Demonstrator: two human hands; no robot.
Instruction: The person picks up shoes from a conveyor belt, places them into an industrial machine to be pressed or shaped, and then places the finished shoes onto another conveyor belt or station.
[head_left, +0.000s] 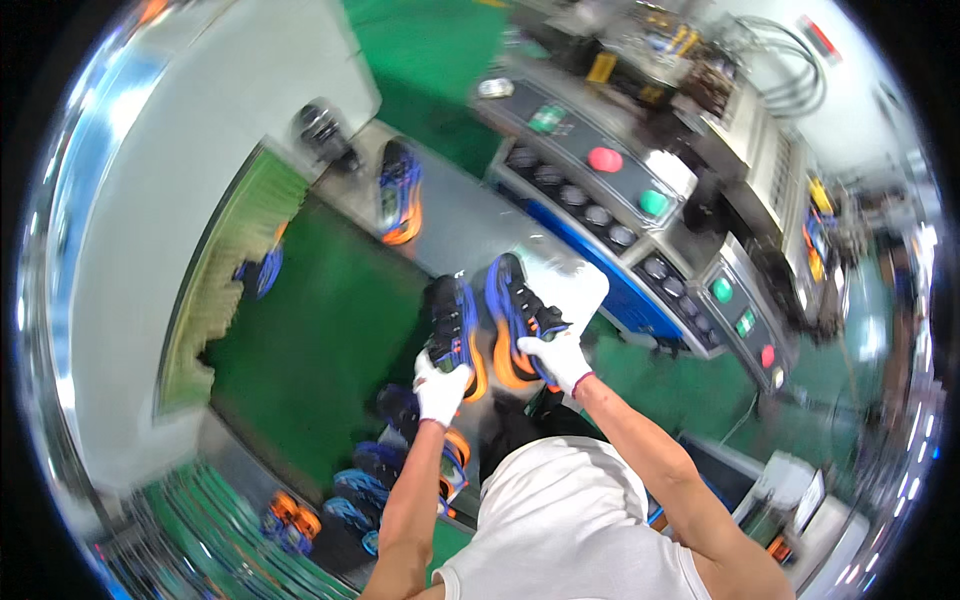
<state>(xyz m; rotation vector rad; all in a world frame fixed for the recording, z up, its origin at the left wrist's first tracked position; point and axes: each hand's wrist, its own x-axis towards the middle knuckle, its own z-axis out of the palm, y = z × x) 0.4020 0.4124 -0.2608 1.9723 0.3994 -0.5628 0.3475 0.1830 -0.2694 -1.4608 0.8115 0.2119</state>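
The L shoe (449,318) is just past the white-gloved L hand (440,390), & the R shoe (512,308) is up & a bit left of the white-gloved R hand (560,360), both w/ their long way running up & down, side by side w/ a thin gap btwn. Each hand is nearest its own shoe & grips the low end, fingers bent round it, tho some tips are hid. Can't tell if the shoes touch the gray ledge (455,215).

Black, blue and orange shoes (512,312)
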